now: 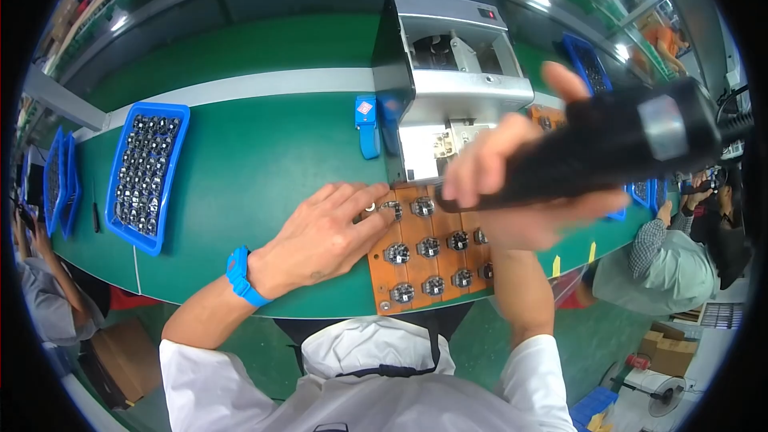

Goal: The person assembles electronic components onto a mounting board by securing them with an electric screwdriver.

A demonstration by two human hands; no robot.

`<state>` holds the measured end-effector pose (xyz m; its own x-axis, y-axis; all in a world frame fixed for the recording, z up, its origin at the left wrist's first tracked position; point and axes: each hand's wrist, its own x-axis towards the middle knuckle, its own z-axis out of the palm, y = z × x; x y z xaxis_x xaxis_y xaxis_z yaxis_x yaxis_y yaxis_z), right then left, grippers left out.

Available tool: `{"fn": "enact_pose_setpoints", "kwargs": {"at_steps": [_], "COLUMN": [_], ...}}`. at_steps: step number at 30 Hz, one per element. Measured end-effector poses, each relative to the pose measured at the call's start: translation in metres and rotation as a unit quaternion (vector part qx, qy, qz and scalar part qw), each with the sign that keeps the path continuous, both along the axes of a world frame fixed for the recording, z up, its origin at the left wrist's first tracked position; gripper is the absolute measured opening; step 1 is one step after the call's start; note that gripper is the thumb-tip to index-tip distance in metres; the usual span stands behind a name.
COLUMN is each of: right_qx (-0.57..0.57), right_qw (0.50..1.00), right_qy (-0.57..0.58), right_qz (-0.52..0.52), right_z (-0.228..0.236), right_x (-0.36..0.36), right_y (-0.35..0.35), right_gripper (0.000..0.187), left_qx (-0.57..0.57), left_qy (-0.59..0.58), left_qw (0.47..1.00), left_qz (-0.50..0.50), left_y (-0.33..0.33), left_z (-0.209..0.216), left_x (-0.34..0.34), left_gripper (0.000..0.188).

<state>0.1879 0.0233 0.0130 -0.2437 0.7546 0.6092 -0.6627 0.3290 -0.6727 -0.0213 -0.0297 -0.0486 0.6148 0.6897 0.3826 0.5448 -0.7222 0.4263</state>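
A board (414, 272) bearing components (429, 247) lies before the machine (468, 90) on the bench (240, 192), a tray (175, 164) to their left.

Brown cardboard (128, 356) stands at lower left, a cardboard box (669, 356) at lower right near a co-worker (660, 272).

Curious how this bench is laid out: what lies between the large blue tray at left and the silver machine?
In the head view, mostly bare green tabletop between the blue tray and silver machine, plus a labelled blue object close by the machine.

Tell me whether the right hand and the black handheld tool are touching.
Touching: the head view shows the right hand wrapped around the black handheld tool.
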Motion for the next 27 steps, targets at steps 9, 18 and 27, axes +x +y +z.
{"fn": "enact_pose_setpoints", "kwargs": {"at_steps": [9,18,27], "right_qx": [0.082,0.060,-0.026], "right_qw": [0.985,0.994,0.985], "right_qy": [-0.003,0.002,-0.128], "right_qz": [-0.150,-0.090,-0.111], "right_z": [0.012,0.003,0.009], "right_x": [0.026,0.027,0.009], "right_y": [0.005,0.013,-0.005], "right_gripper": [0.102,0.103,0.096], "left_qx": [-0.018,-0.022,-0.037], "left_qy": [0.012,0.023,0.006], "left_qw": [1.000,0.999,0.999], "left_qz": [-0.007,0.001,0.008], "left_y": [0.000,-0.001,0.000], "left_z": [0.003,0.005,0.004], "left_x": [0.001,0.002,0.000], "left_gripper": [0.028,0.028,0.026]}}
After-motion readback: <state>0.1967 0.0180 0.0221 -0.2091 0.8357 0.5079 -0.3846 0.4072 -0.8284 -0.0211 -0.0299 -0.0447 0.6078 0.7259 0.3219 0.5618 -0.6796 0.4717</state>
